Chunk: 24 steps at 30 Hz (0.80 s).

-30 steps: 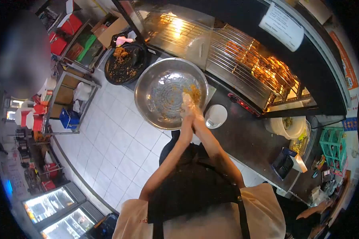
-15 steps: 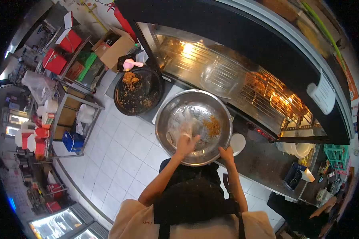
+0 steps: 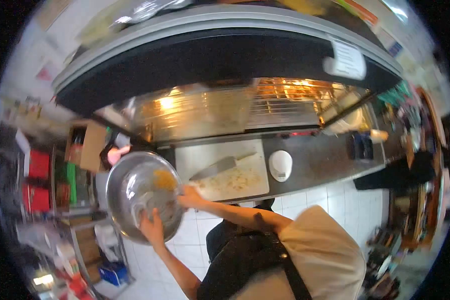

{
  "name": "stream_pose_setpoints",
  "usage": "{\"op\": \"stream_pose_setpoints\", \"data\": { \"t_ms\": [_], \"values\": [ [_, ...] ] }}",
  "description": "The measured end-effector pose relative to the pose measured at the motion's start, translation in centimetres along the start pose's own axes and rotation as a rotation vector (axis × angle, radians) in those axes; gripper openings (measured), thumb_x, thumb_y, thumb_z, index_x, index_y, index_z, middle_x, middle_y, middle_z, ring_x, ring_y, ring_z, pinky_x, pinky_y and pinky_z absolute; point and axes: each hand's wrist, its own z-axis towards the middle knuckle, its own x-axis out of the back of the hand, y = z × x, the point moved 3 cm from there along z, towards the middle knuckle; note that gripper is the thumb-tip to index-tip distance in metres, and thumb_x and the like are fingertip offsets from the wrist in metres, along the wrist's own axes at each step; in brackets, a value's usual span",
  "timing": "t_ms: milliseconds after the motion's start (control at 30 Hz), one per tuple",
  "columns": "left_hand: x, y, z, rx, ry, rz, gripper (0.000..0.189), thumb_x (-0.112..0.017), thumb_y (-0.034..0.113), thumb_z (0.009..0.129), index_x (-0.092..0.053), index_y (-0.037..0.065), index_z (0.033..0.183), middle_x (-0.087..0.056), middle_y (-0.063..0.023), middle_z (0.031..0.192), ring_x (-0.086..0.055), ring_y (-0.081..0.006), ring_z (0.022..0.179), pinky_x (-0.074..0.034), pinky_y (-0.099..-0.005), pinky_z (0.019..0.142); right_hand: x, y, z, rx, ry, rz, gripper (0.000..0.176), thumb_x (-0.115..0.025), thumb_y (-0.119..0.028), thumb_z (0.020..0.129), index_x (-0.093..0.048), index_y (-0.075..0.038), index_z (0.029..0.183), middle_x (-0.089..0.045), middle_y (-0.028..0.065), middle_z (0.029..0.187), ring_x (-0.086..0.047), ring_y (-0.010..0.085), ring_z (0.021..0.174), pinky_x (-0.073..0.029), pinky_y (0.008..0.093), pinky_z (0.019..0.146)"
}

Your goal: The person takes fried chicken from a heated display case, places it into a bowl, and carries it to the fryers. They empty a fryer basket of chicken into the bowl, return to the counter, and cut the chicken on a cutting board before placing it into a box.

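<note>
A large steel mixing bowl (image 3: 116, 212) is held out to the left, over the edge of the counter. Yellowish-brown seasoning or crumbs (image 3: 164, 180) lie in it, with something pale and translucent near its lower side. My right hand (image 3: 189, 197) grips the bowl's right rim. My left hand (image 3: 152, 227) reaches over the near rim into the bowl; motion blur hides what its fingertips hold, if anything. To the right, a white cutting board (image 3: 252, 172) bears a broad kitchen knife (image 3: 215, 167) and scattered food bits.
A white round kitchen scale (image 3: 281, 165) sits right of the board. Behind the counter stands a lit heated display cabinet (image 3: 200, 112) with racks of food. Red boxes (image 3: 37, 165) and a cardboard box (image 3: 87, 142) are on the left. A dark-clothed person (image 3: 400, 172) is at right.
The bowl has moved left with both hands, uncovering the cutting board and knife. It now covers the dark round pan. The camera view has turned.
</note>
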Motion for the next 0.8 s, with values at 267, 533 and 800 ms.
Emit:
{"op": "stream_pose_setpoints", "data": {
  "t_ms": [267,533,800],
  "values": [
    [-3.1,-4.4,1.8,0.029,0.201,-0.097,0.052,-0.061,0.033,0.089,-0.057,-0.005,0.123,-0.050,-0.0249,0.135,-0.043,-0.0378,0.131,-0.035,-0.0431,0.106,-4.1,1.0,3.2,0.026,0.162,0.168,0.048,-0.054,-0.011,0.083,-0.046,0.001,0.129,-0.067,0.0238,0.088,-0.069,0.0284,0.065,-0.060,0.0385,0.055],
    [-5.5,-3.8,0.2,-0.187,0.581,0.247,0.044,-0.060,0.029,0.090,-0.059,-0.001,0.122,-0.056,-0.0212,0.130,-0.046,-0.0374,0.127,-0.029,-0.0489,0.109,-0.5,1.9,1.8,0.072,0.138,0.151,0.048,-0.062,-0.013,0.082,-0.051,0.004,0.125,-0.068,0.0203,0.078,-0.069,0.0218,0.064,-0.058,0.0359,0.057],
    [-8.1,14.1,-3.6,-0.230,0.368,-0.768,0.027,-0.057,0.001,0.088,-0.060,-0.004,0.115,-0.064,-0.0168,0.113,-0.059,-0.0251,0.106,-0.048,-0.0355,0.092,16.2,8.6,-9.5,-0.064,0.105,0.389,0.044,-0.063,-0.016,0.086,-0.053,0.004,0.124,-0.068,0.0143,0.095,-0.066,0.0186,0.067,-0.054,0.0293,0.058]
  ]
}}
